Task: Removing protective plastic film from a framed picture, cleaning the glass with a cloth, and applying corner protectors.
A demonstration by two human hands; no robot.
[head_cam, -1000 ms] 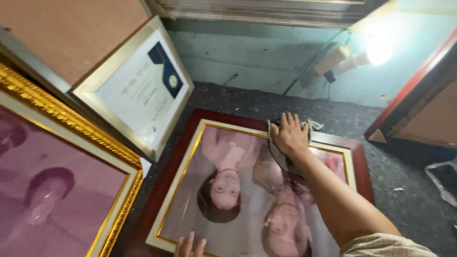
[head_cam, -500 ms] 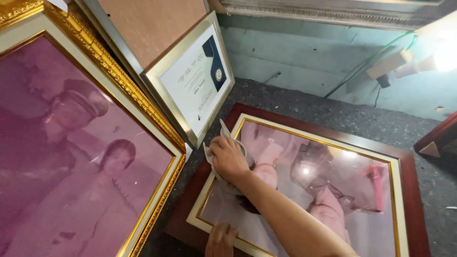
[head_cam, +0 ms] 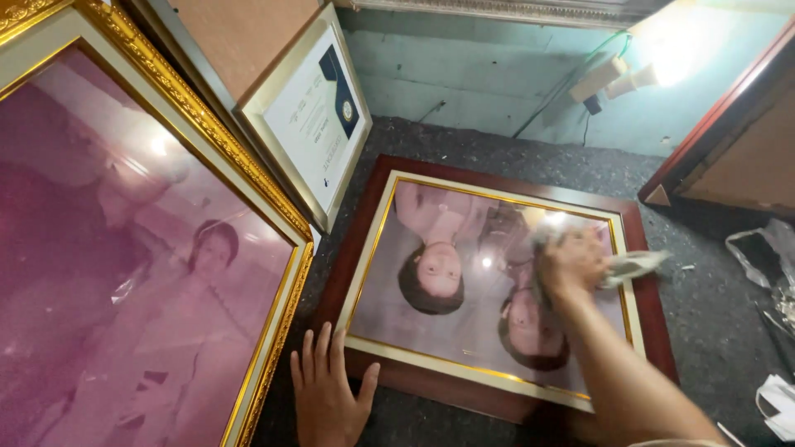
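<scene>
- Dark, speckled carpet floor (head_cam: 497, 153) runs up to a pale green wall (head_cam: 464, 74), where a bright lamp (head_cam: 654, 62) glares at the upper right of the head view.
- Flat on the floor lies a large portrait in a dark red wooden frame with a cream and gold inner border (head_cam: 489, 281); its glass shows two pink-toned figures, upside down to the camera.
- The right hand (head_cam: 571, 265) lies on the glass near the frame's right side, blurred, fingers closed on a crumpled pale cloth (head_cam: 633, 265) that sticks out toward the right edge.
- The left hand (head_cam: 327, 389) lies flat with its fingers spread and nothing in it; the fingertips sit just beside the lower-left corner of the red frame, the palm on the floor.
- To the left leans a big ornate gold-framed portrait with a purple-tinted photograph (head_cam: 141, 248), tilted, its lower edge near the left hand.
- Behind it stands a silver-framed white certificate with a dark blue ribbon emblem (head_cam: 319, 116), leaning against a brown board.
- At the right edge, another red-framed picture (head_cam: 729, 132) leans with its back showing, and clear plastic wrapping (head_cam: 766, 248) lies on the floor.
</scene>
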